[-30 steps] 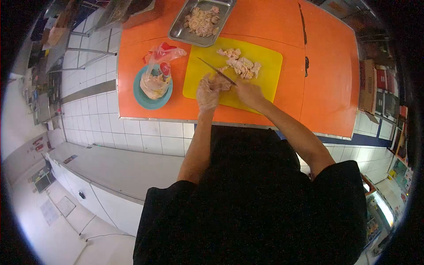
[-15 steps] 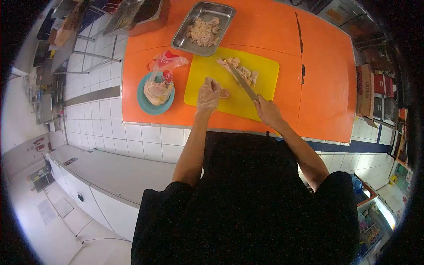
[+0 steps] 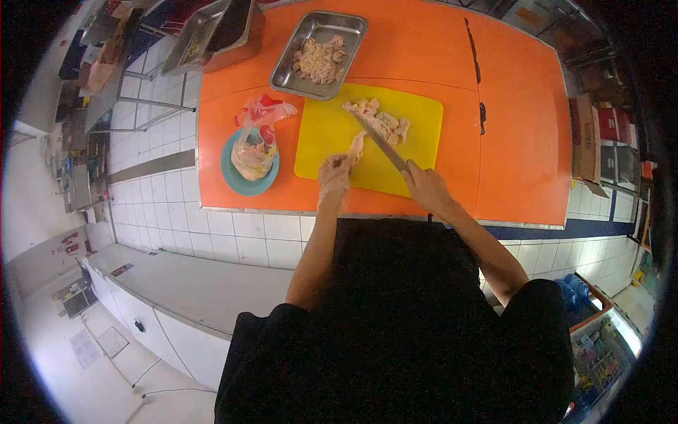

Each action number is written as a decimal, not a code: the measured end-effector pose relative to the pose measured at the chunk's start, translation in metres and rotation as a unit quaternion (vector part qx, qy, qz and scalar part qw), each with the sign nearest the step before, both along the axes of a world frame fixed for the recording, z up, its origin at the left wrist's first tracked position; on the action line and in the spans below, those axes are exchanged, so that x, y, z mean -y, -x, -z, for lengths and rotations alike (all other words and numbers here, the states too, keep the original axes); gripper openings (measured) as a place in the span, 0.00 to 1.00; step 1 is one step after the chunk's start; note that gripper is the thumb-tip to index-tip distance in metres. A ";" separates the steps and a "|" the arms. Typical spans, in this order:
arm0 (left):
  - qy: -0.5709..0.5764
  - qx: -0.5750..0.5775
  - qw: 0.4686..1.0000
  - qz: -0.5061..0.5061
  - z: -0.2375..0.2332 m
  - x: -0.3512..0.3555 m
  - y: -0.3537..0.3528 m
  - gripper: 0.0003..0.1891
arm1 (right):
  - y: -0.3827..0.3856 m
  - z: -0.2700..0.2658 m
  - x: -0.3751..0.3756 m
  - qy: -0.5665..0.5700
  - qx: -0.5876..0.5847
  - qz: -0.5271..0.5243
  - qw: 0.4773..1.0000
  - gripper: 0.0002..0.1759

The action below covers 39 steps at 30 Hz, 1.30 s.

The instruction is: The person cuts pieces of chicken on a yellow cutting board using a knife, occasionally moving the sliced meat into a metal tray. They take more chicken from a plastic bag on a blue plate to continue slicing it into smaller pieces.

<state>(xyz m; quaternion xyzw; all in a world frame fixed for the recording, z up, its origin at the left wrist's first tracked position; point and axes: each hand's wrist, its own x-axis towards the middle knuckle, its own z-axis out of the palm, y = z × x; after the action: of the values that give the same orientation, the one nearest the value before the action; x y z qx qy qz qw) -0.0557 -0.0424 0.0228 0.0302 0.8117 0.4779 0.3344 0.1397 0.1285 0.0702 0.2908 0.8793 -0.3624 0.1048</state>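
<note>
A clear plastic glove covers my left hand point(image 3: 333, 177), whose fingers are closed on the lower end of a pale strip of raw meat point(image 3: 357, 147) at the left of the yellow cutting board point(image 3: 424, 116). My bare right hand point(image 3: 428, 188) grips a knife point(image 3: 385, 146) by its handle, which the fingers mostly hide. The blade slants up and left over the board, its tip close to the upper end of the strip. Just beyond the blade lies a heap of cut raw meat point(image 3: 387, 126).
Beyond the board a metal tray point(image 3: 281, 76) holds more meat pieces. To the left, a blue bowl point(image 3: 244, 187) carries a plastic bag point(image 3: 256, 152) with raw meat in it. A deep metal pan point(image 3: 244, 48) stands at the far left corner of the orange table point(image 3: 522, 141).
My left hand has turned, and the meat strip now stretches upward from its fingers toward the knife tip. The knife has shifted slightly left. The whole view has moved a little.
</note>
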 end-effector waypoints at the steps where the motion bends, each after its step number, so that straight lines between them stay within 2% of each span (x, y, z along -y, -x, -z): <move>1: 0.091 -0.068 0.991 0.068 -0.002 0.007 -0.004 0.12 | 0.001 0.001 0.003 -0.019 0.015 -0.036 0.999 0.18; 2: 0.090 -0.069 0.991 0.067 -0.003 0.011 -0.007 0.12 | 0.001 0.001 0.006 -0.039 0.031 -0.072 0.996 0.17; 4: 0.107 -0.223 0.964 0.099 -0.006 0.015 -0.013 0.12 | 0.003 0.007 0.011 -0.064 0.050 -0.097 0.992 0.17; 5: 0.103 -0.228 0.963 0.098 -0.009 0.015 -0.014 0.12 | 0.005 0.011 0.012 -0.089 0.070 -0.119 0.986 0.18; 7: -0.011 -0.465 0.877 0.122 -0.018 0.002 -0.009 0.13 | 0.005 0.029 0.013 -0.101 0.073 -0.123 0.985 0.17; 8: -0.015 -0.467 0.876 0.121 -0.015 -0.005 -0.006 0.13 | 0.004 0.039 0.012 -0.103 0.083 -0.129 0.983 0.17; 10: 0.037 -0.367 0.913 0.176 -0.008 -0.012 -0.005 0.15 | 0.013 0.041 0.012 -0.106 0.096 -0.142 0.980 0.18; 12: 0.030 -0.342 0.927 0.153 -0.016 -0.017 -0.008 0.14 | 0.029 0.044 0.011 -0.106 0.110 -0.160 0.975 0.22; 14: 0.033 -0.308 0.941 0.136 -0.016 -0.009 -0.017 0.13 | 0.053 0.047 0.016 -0.084 0.050 -0.136 0.986 0.18; 16: 0.095 -0.392 0.894 0.196 0.007 -0.010 -0.010 0.10 | 0.086 0.059 0.022 -0.085 -0.024 -0.124 0.988 0.14; 17: 0.098 -0.391 0.894 0.195 0.019 -0.009 -0.006 0.10 | 0.104 0.068 0.023 -0.082 -0.023 -0.125 0.988 0.14; 19: 0.086 -0.381 0.891 0.230 0.032 -0.006 -0.001 0.10 | 0.127 0.078 0.025 -0.139 -0.103 -0.121 0.977 0.12; 20: 0.083 -0.382 0.889 0.236 0.031 -0.005 -0.002 0.10 | 0.119 0.077 0.023 -0.140 -0.102 -0.113 0.978 0.12; 22: 0.013 -0.359 0.928 0.099 0.018 -0.007 -0.006 0.08 | 0.086 0.064 0.011 -0.075 0.026 -0.140 0.987 0.14; 24: 0.018 -0.321 0.944 0.078 0.023 -0.003 0.000 0.07 | 0.034 0.044 0.002 -0.071 0.050 -0.148 0.985 0.16; 26: 0.021 -0.282 0.958 0.057 0.018 0.003 0.005 0.07 | -0.012 0.048 -0.010 -0.047 0.116 -0.144 0.982 0.19; 28: 0.022 -0.164 0.985 0.040 -0.001 0.006 0.009 0.08 | -0.040 0.035 -0.019 -0.058 0.119 -0.154 0.979 0.19; 29: 0.022 -0.164 0.985 0.040 -0.004 0.007 0.007 0.08 | -0.049 0.029 -0.022 -0.066 0.120 -0.165 0.977 0.20; 31: 0.036 -0.267 0.963 0.016 -0.003 0.010 0.006 0.11 | -0.059 0.023 -0.024 -0.068 0.101 -0.136 0.983 0.20; 33: -0.009 -0.260 0.965 0.043 0.001 0.004 0.004 0.13 | -0.064 0.022 -0.024 -0.071 0.083 -0.102 0.989 0.21; 35: -0.053 -0.251 0.964 0.067 0.008 -0.006 -0.001 0.14 | -0.067 0.025 -0.022 -0.010 0.047 0.004 0.999 0.21; 37: -0.001 -0.475 0.866 0.159 0.009 -0.024 0.000 0.11 | -0.068 0.040 -0.019 -0.022 0.018 0.020 0.999 0.22; 39: -0.009 -0.444 0.873 0.201 0.022 -0.035 0.013 0.14 | -0.071 0.045 -0.019 -0.036 -0.010 0.039 0.999 0.22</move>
<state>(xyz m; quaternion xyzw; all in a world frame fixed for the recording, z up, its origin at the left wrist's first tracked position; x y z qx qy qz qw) -0.0686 -0.0070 0.0013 0.4052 0.8467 0.3438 0.0274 0.2110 0.1474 0.0257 0.3252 0.8807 -0.3369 0.0715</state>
